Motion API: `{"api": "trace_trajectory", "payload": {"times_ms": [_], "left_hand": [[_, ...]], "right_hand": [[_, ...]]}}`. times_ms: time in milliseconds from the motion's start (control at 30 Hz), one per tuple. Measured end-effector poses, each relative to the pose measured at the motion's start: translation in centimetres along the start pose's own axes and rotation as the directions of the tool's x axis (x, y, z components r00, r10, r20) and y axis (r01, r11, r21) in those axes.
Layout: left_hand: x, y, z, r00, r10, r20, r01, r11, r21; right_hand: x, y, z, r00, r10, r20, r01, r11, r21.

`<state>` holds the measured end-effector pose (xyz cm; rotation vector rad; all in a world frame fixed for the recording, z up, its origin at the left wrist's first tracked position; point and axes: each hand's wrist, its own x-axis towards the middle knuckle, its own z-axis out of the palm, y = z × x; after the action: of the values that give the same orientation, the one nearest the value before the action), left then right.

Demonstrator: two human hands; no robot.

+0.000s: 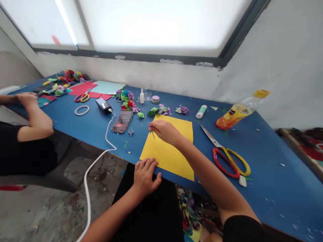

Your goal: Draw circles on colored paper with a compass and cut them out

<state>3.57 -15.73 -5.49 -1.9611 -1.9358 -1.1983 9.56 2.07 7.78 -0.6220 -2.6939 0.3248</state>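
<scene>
A sheet of yellow paper lies on the blue table in front of me, slightly turned. My right hand is over its upper left part, fingers pinched around a small pointed metal tool. It looks like a drawing compass, though my fingers cover most of it. The tip points down at the paper. My left hand rests at the near left corner with fingers stretched out, their tips on the paper's edge. To the right of the sheet lie large scissors with red and yellow handles, blades partly apart.
A juice bottle leans at the right, near a glue stick. Paper flowers line the sheet's far side. A phone and a power bank with a white cable lie left. Another person's arm rests farther left.
</scene>
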Motion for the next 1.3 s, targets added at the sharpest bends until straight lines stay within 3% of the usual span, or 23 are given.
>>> {"api": "trace_trajectory", "payload": {"times_ms": [100,267,567,900,1100,1200,1300], "left_hand": [[0.0,-0.2,0.0,1.000,0.019,0.009,-0.019,1.000,0.000],[0.2,-0.1,0.0,0.999,-0.014,0.034,0.013,1.000,0.017],[0.4,-0.6,1.2,0.999,-0.006,-0.042,0.007,1.000,0.014],[0.6,-0.9,2.6,0.981,0.042,-0.188,-0.047,0.999,-0.020],[0.6,-0.8,3.2,0.960,0.046,-0.277,-0.071,0.994,-0.079],[0.5,-0.6,3.1,0.961,0.042,-0.273,-0.076,0.991,-0.114],[0.3,-0.4,3.1,0.959,0.019,-0.282,-0.063,0.987,-0.148]], "right_hand": [[-0.1,0.0,-0.7,0.993,-0.075,0.091,0.068,0.994,0.081],[-0.3,1.3,-1.8,0.986,-0.075,0.148,0.045,0.980,0.196],[0.4,2.8,-2.0,0.994,-0.104,0.012,0.099,0.974,0.204],[0.3,1.9,-2.7,1.000,-0.004,0.022,-0.002,0.969,0.249],[-0.3,0.9,-3.1,1.000,0.007,-0.007,-0.006,0.986,0.166],[-1.2,1.4,-3.5,0.997,0.031,-0.077,-0.019,0.988,0.152],[-3.0,3.6,-3.6,0.976,0.084,-0.202,-0.039,0.975,0.218]]}}
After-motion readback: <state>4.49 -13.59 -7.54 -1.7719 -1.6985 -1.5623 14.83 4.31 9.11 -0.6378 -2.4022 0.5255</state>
